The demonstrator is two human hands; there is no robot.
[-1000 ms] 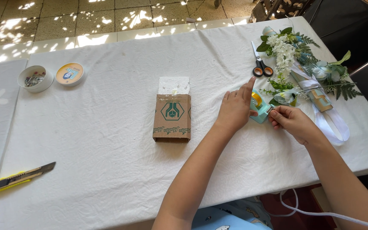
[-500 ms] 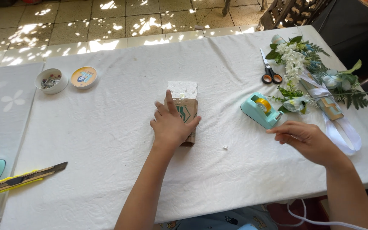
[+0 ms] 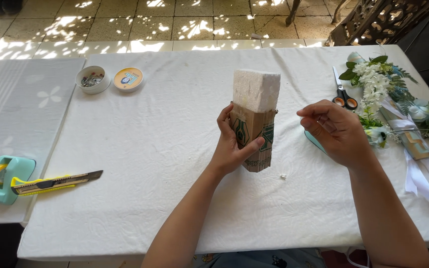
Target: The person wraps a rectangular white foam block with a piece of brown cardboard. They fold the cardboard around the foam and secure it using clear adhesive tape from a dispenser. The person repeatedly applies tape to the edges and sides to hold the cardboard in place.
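Note:
My left hand (image 3: 233, 145) grips a brown cardboard box (image 3: 254, 135) with green print, lifted off the table and held upright. A white foam block (image 3: 256, 89) sticks out of the box's top. My right hand (image 3: 334, 130) hovers just right of the box with fingertips pinched together; whether something small sits between them I cannot tell. It hides most of a teal tape dispenser (image 3: 313, 141) behind it. A tiny white scrap (image 3: 283, 176) lies on the white tablecloth (image 3: 175, 164) below the box.
Scissors (image 3: 342, 94) and a bouquet of white flowers, green fronds and white ribbon (image 3: 398, 106) lie at the right. A small bowl of pins (image 3: 92, 79) and an orange lid (image 3: 127, 79) sit far left. A yellow utility knife (image 3: 55, 182) and a second teal tape dispenser (image 3: 2, 178) lie at the near left edge.
My left hand went from the tape dispenser to the box, then lifted it upright off the table. My right hand rose from the table toward the box.

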